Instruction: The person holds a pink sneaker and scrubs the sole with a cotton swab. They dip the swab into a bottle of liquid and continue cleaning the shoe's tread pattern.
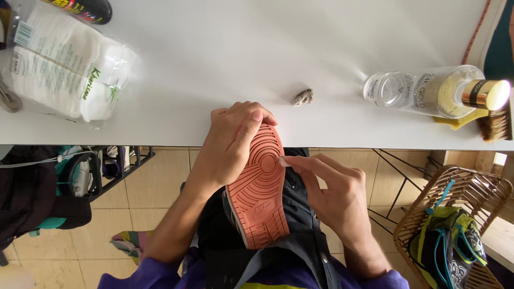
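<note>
Salmon-pink sole (259,187) runs lengthwise away from the body, left hand (230,144) gripping its toe, right fingers (300,162) pinching a white swab (282,162) against its right edge.

We see the left hand (231,140) gripping the toe of a sneaker (259,187) turned sole-up, its salmon-orange tread facing us. The right hand (332,195) pinches a small white pad (282,161) against the sole's edge. On the white table (225,48) lie a dirty wad (302,97), a clear bottle with gold cap (436,91), and a bag of cotton pads (64,61).
</note>
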